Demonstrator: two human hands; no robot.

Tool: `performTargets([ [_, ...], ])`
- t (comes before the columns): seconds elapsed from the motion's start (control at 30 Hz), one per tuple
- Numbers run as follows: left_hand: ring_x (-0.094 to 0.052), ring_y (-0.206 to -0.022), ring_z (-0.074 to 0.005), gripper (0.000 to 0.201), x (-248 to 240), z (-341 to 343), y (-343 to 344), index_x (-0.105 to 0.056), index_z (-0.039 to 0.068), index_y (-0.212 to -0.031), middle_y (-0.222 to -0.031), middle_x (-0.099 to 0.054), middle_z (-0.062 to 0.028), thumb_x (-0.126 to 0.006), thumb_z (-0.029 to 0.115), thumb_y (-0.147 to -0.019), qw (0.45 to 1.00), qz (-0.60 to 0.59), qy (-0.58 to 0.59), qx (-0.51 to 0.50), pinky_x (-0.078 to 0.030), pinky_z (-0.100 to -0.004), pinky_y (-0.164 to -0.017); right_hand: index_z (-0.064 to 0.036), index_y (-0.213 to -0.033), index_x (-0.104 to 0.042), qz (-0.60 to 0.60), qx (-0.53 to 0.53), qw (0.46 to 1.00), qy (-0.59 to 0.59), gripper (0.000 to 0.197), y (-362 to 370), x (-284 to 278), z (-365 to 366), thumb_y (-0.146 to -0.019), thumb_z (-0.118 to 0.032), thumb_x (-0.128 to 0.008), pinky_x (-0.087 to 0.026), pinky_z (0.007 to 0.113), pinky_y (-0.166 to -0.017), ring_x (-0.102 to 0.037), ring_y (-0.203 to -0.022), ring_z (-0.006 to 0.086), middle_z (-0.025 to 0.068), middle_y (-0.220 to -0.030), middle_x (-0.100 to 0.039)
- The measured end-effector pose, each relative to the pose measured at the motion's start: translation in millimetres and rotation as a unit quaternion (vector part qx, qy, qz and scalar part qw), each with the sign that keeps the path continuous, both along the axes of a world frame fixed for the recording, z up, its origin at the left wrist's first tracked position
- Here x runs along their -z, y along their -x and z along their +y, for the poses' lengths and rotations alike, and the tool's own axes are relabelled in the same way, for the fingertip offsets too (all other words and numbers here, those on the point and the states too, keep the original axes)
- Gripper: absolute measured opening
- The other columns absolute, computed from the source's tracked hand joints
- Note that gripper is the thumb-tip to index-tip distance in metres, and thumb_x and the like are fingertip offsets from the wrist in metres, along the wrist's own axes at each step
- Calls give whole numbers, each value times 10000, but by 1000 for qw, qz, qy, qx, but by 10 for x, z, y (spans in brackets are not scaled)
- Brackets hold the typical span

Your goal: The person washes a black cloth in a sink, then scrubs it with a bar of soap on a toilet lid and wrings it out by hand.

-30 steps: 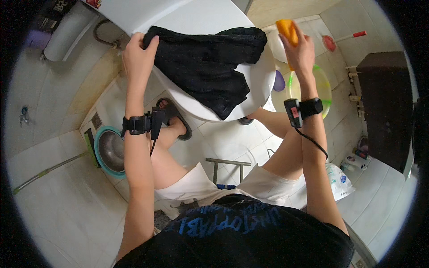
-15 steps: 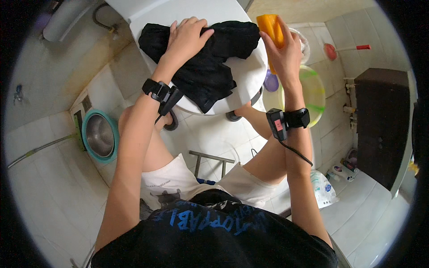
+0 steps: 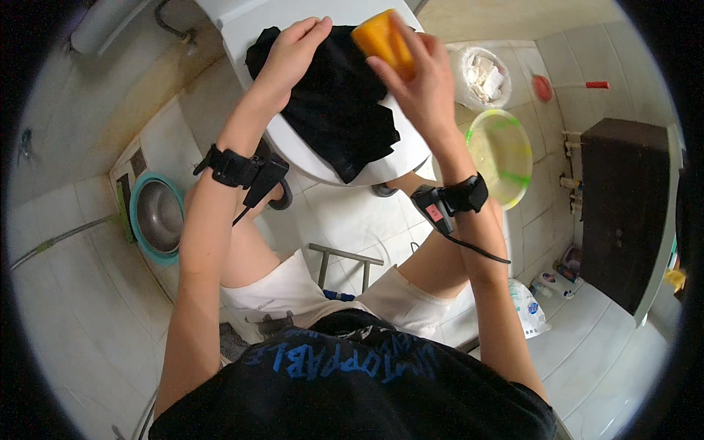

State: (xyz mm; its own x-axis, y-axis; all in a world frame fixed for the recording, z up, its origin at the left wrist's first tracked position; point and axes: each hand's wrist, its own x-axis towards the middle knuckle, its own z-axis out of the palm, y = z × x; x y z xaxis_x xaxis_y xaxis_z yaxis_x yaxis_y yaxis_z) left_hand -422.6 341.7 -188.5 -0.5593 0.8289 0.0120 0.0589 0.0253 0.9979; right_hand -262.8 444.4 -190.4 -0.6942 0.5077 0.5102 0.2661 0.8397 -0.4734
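Note:
A black garment [image 3: 334, 117] lies spread over the white toilet lid [image 3: 414, 150]. My left hand [image 3: 290, 59] is at its far left part, thumb and fingers closed together at the cloth's upper edge. In my right hand [image 3: 422, 81] is an orange bar [image 3: 383, 42] that looks like soap. It is gripped between thumb and fingers, over the garment's far right part. That hand is slightly blurred and hides some of the cloth. Black straps with small devices sit on both wrists.
To the right stand a lined waste bin [image 3: 482, 77], a yellow-green basin [image 3: 500, 158], a red plunger [image 3: 543, 88] and a dark cabinet [image 3: 627, 216]. A metal bowl [image 3: 160, 218] inside a teal basin is at left. A metal-legged frame [image 3: 345, 255] stands between my legs.
My right hand has carried the orange bar leftward from beside the toilet lid to over the garment. My left hand has turned from lying on the cloth to closing at its far edge.

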Motion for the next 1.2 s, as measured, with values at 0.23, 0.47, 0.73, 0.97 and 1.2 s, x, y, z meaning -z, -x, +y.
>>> performTargets([
  [0.23, -419, -847, -82, 261, -38, -346, 231, -560, 30, -944, -881, -485, 28, -517, 286, -913, 1000, 13, 0, 16, -317, -229, -802, -224, -1313, -451, -20, 8, 999, -49, 635, 378, 208, -81, -742, -300, -716, -472, 391, -751, -525, -880, 329, 191, -1032, -514],
  [0.47, -434, -891, -55, 238, -124, -497, 280, -562, 68, -910, -875, -497, 77, -528, 304, -908, 997, -32, -14, 68, -302, -213, -864, -222, -1305, -467, -71, 58, 995, -45, 594, 446, 265, 173, -768, -335, -694, -472, 395, -760, -541, -888, 324, 181, -987, -535],
  [0.73, -483, -773, -84, 330, -275, -584, 451, -619, 40, -874, -784, -560, 27, -523, 355, -891, 997, -33, -39, -66, -371, -238, -744, -222, -1288, -484, -128, 166, 978, -19, 583, 329, 232, 767, -775, -426, -671, -479, 394, -791, -576, -917, 329, 210, -1024, -541],
  [0.97, -608, -694, -216, 400, -4, -438, 793, -654, 19, -799, -739, -635, -108, -540, 399, -847, 964, 239, 32, -112, -468, -324, -663, -211, -1308, -470, -167, 83, 980, -77, 591, 572, 66, 1022, -783, -390, -675, -459, 394, -823, -548, -970, 326, 186, -1033, -545],
  [1.2, -589, -695, -262, 382, 10, -529, 767, -616, 3, -809, -819, -599, -129, -552, 376, -861, 948, 272, 127, -103, -455, -347, -658, -309, -1326, -422, -260, -83, 947, -170, 599, 1279, 83, 1272, -782, -363, -668, -466, 426, -832, -529, -1009, 344, 165, -1069, -537],
])
